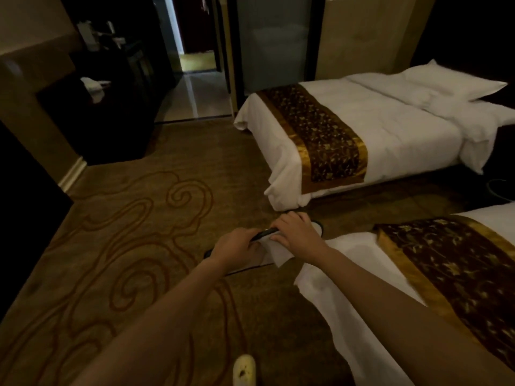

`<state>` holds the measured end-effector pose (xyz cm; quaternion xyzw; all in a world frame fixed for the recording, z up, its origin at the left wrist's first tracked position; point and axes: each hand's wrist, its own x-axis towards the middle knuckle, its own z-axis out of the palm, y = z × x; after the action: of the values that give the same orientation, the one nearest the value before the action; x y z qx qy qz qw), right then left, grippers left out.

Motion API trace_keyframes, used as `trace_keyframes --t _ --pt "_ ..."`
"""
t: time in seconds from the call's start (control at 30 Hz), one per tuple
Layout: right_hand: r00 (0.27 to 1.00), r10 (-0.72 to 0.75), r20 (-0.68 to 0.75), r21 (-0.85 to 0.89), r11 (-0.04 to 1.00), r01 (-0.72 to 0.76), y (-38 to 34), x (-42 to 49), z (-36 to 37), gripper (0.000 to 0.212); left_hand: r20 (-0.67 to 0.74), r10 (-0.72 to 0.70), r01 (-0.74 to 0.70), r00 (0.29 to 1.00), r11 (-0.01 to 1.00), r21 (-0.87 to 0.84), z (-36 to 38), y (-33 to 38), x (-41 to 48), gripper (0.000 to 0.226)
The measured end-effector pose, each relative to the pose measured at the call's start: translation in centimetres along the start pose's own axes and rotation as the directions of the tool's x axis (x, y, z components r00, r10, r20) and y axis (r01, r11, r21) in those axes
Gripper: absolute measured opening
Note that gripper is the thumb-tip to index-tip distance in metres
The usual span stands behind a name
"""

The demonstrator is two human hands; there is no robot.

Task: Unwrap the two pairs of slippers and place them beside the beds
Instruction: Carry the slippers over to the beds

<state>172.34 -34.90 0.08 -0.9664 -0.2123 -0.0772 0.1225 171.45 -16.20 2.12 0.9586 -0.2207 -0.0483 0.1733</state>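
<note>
A pair of flat white slippers (274, 253) with black edging is held out in front of me, above the patterned carpet (133, 218). My left hand (237, 247) grips the near end. My right hand (298, 232) holds the far end, fingers curled over the black rim. A loose white flap hangs below my right hand; whether it is wrapping or slipper fabric I cannot tell. The far bed (376, 129) with a brown-gold runner lies beyond my hands. The near bed (348, 274) is just to the right of them. No other pair is in sight.
A dark desk or cabinet (106, 112) stands at the left with something white on it. An open doorway (195, 65) leads to a tiled hall at the back. A pale-tipped foot or shoe (244, 369) shows at the bottom edge. A cable (498, 190) lies between the beds.
</note>
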Motion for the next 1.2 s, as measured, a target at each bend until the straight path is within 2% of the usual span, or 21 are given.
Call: trace_keyframes --t 0.23,0.53,0.8,0.9,1.2 --pt "0.986 0.160 -0.052 -0.017 0.987 -0.161 6.3 12.4 0.5 0.024 0.032 0.169 -0.168 0.985 0.985 -0.032 -3.3 -6.3 15.9 0.028" --pt "0.951 0.305 -0.058 -0.016 0.952 -0.306 18.5 22.8 3.0 0.025 0.141 0.295 -0.284 0.945 0.954 -0.092 -1.6 -9.2 35.1 0.027" --pt "0.890 0.448 -0.088 0.023 0.894 -0.448 33.0 32.1 3.8 0.027 0.187 0.394 -0.390 0.900 0.919 -0.058 -0.3 -8.0 54.5 0.027" --pt "0.871 0.484 -0.079 0.015 0.874 -0.485 37.1 34.5 3.1 0.025 0.212 0.427 -0.414 0.879 0.904 -0.105 -0.4 -7.0 59.9 0.030" --pt "0.756 0.647 -0.097 -0.096 0.750 -0.655 50.9 37.8 1.5 0.027 0.347 0.566 -0.526 0.748 0.824 -0.209 3.3 -0.8 76.9 0.025"
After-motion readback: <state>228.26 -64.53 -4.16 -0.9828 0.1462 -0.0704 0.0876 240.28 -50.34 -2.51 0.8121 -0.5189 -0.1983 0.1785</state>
